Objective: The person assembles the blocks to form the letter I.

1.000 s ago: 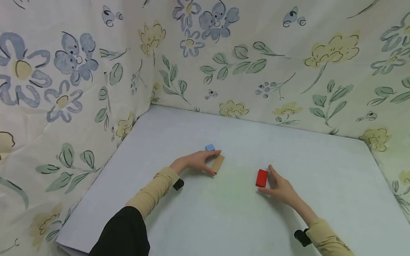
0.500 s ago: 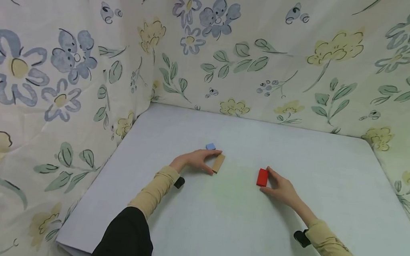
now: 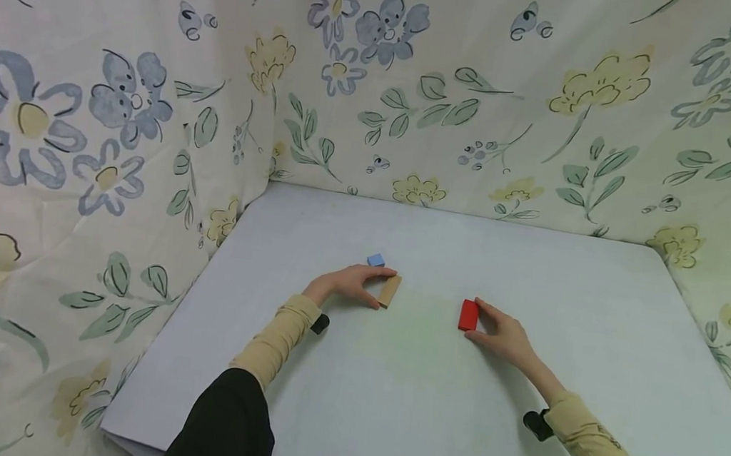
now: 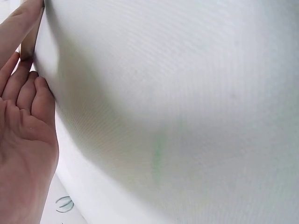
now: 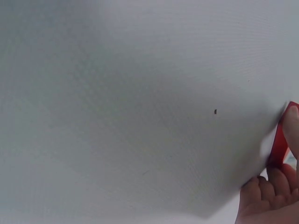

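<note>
In the head view, my left hand (image 3: 350, 282) pinches a flat, light wooden block (image 3: 390, 291) by its two ends, between thumb and fingers. The same block (image 4: 30, 43) shows at the upper left of the left wrist view, partly covered by the thumb. Further right, my right hand (image 3: 503, 339) grips a red rectangular block (image 3: 469, 315) end to end with thumb and forefinger. At the right edge of the right wrist view, the red block (image 5: 280, 144) stands against the white surface. A small blue block (image 3: 376, 259) lies just beyond the left hand, untouched.
All the blocks are on a white tabletop (image 3: 416, 397). Flower-printed cloth (image 3: 438, 119) hangs along its back and left sides. Black wrist devices, such as the right one (image 3: 538, 424), sit under both forearms. A black sleeve (image 3: 221, 424) covers the left upper arm.
The right thumb and forefinger, wider apart a second ago, have drawn in on the red block's ends. The left thumb has shifted slightly at the wooden block. The blocks look unmoved; the head view has shifted slightly.
</note>
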`<act>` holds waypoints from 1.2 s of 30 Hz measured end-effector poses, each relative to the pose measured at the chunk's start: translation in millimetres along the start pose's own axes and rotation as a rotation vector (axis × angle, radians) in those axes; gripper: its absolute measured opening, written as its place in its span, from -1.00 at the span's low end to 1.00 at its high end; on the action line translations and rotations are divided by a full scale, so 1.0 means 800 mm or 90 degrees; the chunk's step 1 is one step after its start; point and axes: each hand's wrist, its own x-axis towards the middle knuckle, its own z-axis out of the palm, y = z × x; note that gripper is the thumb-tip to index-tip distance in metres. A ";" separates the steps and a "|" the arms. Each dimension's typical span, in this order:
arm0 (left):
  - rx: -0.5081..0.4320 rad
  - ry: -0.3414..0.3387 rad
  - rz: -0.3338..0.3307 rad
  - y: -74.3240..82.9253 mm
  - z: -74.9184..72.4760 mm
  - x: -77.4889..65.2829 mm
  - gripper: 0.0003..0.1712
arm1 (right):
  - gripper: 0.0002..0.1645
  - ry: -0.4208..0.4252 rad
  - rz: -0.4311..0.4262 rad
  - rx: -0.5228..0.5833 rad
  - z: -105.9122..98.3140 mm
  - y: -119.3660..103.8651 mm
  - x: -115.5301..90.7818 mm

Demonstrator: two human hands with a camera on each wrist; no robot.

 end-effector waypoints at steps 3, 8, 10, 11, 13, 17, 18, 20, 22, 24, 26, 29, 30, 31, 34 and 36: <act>0.006 0.004 -0.006 0.000 0.001 0.000 -0.07 | -0.14 0.007 -0.002 -0.009 0.001 0.002 0.001; -0.001 0.013 -0.022 -0.004 0.003 0.004 -0.07 | -0.14 0.019 -0.005 -0.014 0.003 0.005 0.003; -0.002 0.017 -0.026 -0.006 0.005 0.004 -0.08 | -0.14 0.023 -0.006 -0.010 0.003 0.006 0.003; -0.003 0.018 -0.026 -0.006 0.005 0.004 -0.08 | -0.14 0.024 -0.006 -0.010 0.003 0.007 0.003; -0.005 0.021 -0.027 -0.006 0.005 0.004 -0.08 | -0.14 0.028 -0.009 -0.009 0.004 0.008 0.003; -0.012 0.022 -0.031 -0.005 0.004 0.005 -0.09 | -0.12 0.033 -0.011 -0.010 0.004 0.011 0.004; -0.012 0.021 -0.034 -0.004 0.004 0.005 -0.09 | -0.12 0.031 -0.010 -0.009 0.003 0.012 0.004; -0.013 0.020 -0.039 -0.002 0.003 0.004 -0.09 | -0.11 0.030 -0.005 -0.007 0.003 0.014 0.005; -0.013 0.019 -0.045 -0.001 0.002 0.004 -0.08 | -0.10 0.027 0.000 -0.002 0.003 0.015 0.005; -0.015 0.020 -0.050 0.001 0.002 0.004 -0.08 | -0.10 0.028 -0.001 -0.001 0.002 0.016 0.006; -0.016 0.020 -0.055 0.001 0.002 0.004 -0.09 | -0.09 0.032 -0.003 0.001 0.002 0.015 0.007; -0.020 0.022 -0.058 0.002 0.002 0.003 -0.09 | -0.09 0.037 -0.004 0.004 0.002 0.014 0.007; -0.020 0.021 -0.058 0.002 0.002 0.003 -0.09 | -0.09 0.037 -0.003 0.005 0.001 0.013 0.007; -0.020 0.021 -0.057 0.002 0.002 0.003 -0.10 | -0.09 0.037 -0.002 0.005 0.001 0.012 0.007; -0.019 0.022 -0.053 0.002 0.002 0.003 -0.10 | -0.10 0.036 0.004 0.010 0.000 0.008 0.006; -0.019 0.022 -0.052 0.002 0.002 0.003 -0.10 | -0.11 0.036 0.005 0.014 -0.002 0.006 0.006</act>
